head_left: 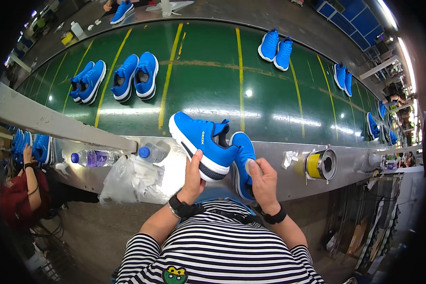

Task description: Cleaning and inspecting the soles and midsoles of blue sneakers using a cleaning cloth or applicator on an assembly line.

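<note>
A blue sneaker [201, 137] with a white and dark sole is gripped in my left hand [193, 179], sole side toward my palm and toe pointing up to the left. Just right of it, partly behind its heel, is a second blue sneaker [242, 154], tilted with its toe upward. My right hand [264, 182] is closed against that sneaker's side. A small whitish bit shows at the fingertips, too little to name. What supports the second sneaker is hidden.
A green conveyor belt [203, 90] with yellow lines carries several blue sneaker pairs [135, 78]. On the metal ledge [288, 175] are plastic bottles [97, 158], a clear plastic bag [130, 182], a yellow-labelled tin [321, 164] and crumpled white paper [289, 158]. A pale metal bar [61, 120] crosses at left, near another person [26, 194].
</note>
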Demonstrator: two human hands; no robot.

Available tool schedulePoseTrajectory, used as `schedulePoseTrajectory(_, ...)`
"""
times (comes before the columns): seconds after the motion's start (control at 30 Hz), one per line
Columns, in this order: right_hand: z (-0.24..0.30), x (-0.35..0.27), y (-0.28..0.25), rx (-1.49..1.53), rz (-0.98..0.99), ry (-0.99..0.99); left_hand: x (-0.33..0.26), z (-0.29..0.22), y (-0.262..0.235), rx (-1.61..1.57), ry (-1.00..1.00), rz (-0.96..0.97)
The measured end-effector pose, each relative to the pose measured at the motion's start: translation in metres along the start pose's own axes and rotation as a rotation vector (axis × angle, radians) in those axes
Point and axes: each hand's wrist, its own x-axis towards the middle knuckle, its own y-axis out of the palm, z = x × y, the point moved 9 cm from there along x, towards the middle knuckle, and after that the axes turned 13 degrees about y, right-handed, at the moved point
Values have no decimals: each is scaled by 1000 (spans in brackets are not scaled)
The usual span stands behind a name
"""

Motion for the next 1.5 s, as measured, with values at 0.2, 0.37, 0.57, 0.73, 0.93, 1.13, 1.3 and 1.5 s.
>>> schedulePoseTrajectory(0.2, 2, 17, 29, -309, -172, -242, -1, 8, 0, 53, 95, -50)
schedulePoseTrajectory(0.37, -20, 6, 51, -284, 239, -87, 0, 5, 1, 99, 104, 7)
schedulePoseTrajectory(0.57, -67, 24, -69, 262, -140, 155, 2, 22, 2, -193, -159, -27)
schedulePoseTrajectory(0.73, -173, 38, -153, -129, -333, 221, 0, 35, -4, -275, -228, -62)
schedulePoseTrajectory(0.93, -244, 26, -175, -414, -398, 289, -12, 45, 0, -325, -271, -77)
schedulePoseTrajectory(1.13, -289, 27, -186, -672, -433, 239, -18, 57, 7, -328, -330, -17)
schedulePoseTrajectory(1.3, -238, 19, -175, -504, -476, 112, -30, 67, -7, -399, -425, 3)
schedulePoseTrajectory(1.5, -208, -2, -63, -81, 216, 333, -50, 95, -105, 235, -513, -41)
